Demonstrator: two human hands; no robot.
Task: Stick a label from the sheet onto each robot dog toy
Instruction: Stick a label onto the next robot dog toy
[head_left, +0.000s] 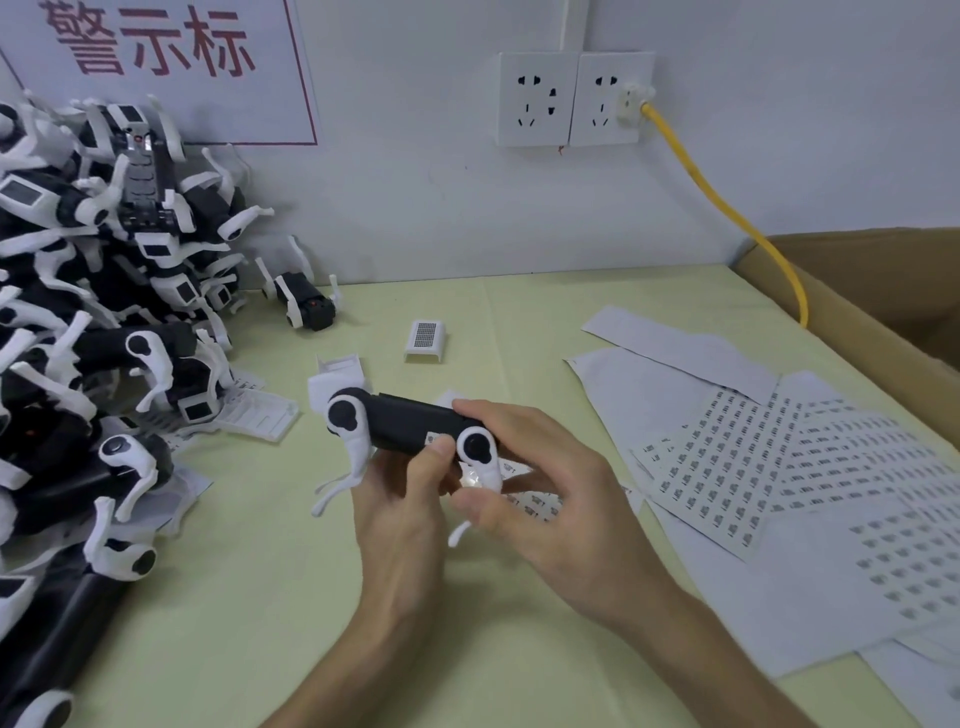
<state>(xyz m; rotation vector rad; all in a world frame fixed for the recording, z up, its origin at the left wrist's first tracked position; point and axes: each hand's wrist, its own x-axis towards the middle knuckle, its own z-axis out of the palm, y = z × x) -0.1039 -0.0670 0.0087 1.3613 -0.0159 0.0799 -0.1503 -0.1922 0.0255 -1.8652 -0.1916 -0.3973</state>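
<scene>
One black-and-white robot dog toy (410, 426) is held above the pale green table (260, 545), lying on its side, between two hands. The left hand (400, 525) grips it from below, its thumb (434, 457) pressed against the black body beside a small white label (432, 438) near the rear leg joint. The right hand (540, 499) curls over the rear end, fingers on top and thumb under the white hind leg. To the left lies a heap of robot dog toys (104, 291), too tangled to count and cut off by the frame edge; one more dog (306, 304) lies apart just behind it. Two loose white plastic parts show: a small cover (426, 340) with a dotted patch and a flat tray-like piece (260, 413). At the right, several overlapping label sheets (753, 467) lie fanned out, their print too small to read. A cardboard box (857, 291) is cut off at the right, a yellow cable (727, 208) running to one of two wall sockets (576, 98).
</scene>
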